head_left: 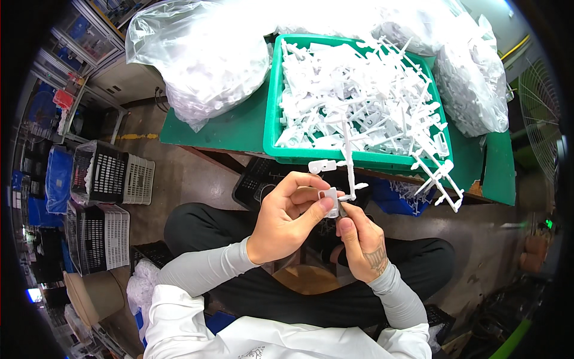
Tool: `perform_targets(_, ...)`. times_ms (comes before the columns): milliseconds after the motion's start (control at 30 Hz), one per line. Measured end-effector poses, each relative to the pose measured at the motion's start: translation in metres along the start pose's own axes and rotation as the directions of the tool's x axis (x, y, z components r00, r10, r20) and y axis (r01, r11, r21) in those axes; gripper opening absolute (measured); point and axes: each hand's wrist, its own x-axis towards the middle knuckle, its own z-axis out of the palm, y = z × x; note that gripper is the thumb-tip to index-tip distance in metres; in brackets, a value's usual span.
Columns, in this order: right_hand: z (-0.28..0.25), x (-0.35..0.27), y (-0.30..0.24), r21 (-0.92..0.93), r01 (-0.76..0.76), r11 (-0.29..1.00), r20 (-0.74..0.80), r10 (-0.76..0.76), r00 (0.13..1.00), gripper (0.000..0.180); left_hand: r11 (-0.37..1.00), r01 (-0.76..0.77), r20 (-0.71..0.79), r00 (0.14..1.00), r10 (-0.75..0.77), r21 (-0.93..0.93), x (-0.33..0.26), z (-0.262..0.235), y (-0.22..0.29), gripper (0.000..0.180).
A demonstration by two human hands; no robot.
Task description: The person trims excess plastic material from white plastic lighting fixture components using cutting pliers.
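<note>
White piece pinched between the hands, its sprue pointing away toward the tray

The relation that counts is at the right edge of the small white piece, where the sprue and a thin grey tool come close together. The piece sits between the 2 hands, above the lap and on the near side of the green tray. The sprue's long axis runs almost straight away from the person, its far end overlapping the tray's front wall in this view, with a rounded side part sticking out to the left. Whether piece and sprue are joined at the foot cannot be made out, because the fingertips crowd that spot.

The left hand grips the piece, thumb flat on its near face and fingers curled behind it; its forearm slants in from the lower left. The right hand appears to pinch the tool between thumb and forefinger, the remaining fingers folded in, its forearm angled up from the lower right. Much of the tool is covered, so its kind is unclear. Of the 2, the right hand looks nearer to the sprue's foot, and the left has the piece itself
</note>
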Motion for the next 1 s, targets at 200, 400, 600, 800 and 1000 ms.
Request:
perform_targets(200,0.005,-0.002,-0.006,-0.052,0.028,0.998,-0.010,-0.029,1.000,0.029,0.994,-0.111,-0.100,0.989,0.110,0.001,0.004,0.003,-0.006,0.020)
perform_targets(400,0.013,-0.008,-0.002,-0.002,0.006,1.000,-0.006,-0.006,1.000,0.029,0.894,-0.153,-0.181,0.952,0.248,0.422,0.007,0.009,-0.011,0.027)
perform_targets(600,0.004,-0.002,-0.001,0.124,0.084,0.989,-0.120,-0.069,0.990,0.044,0.906,-0.133,-0.121,0.973,0.197,0.402,-0.002,-0.002,-0.009,0.025)
perform_targets(800,0.005,-0.001,0.002,0.093,0.100,0.991,-0.102,-0.090,0.991,0.047,0.959,-0.052,-0.023,0.998,0.061,0.277,-0.011,0.006,-0.006,0.024)
perform_targets(1000,0.001,-0.004,0.004,0.059,0.080,0.995,-0.058,-0.077,0.995,0.041,0.961,0.006,0.006,1.000,-0.008,0.275,-0.015,0.008,-0.003,0.026)
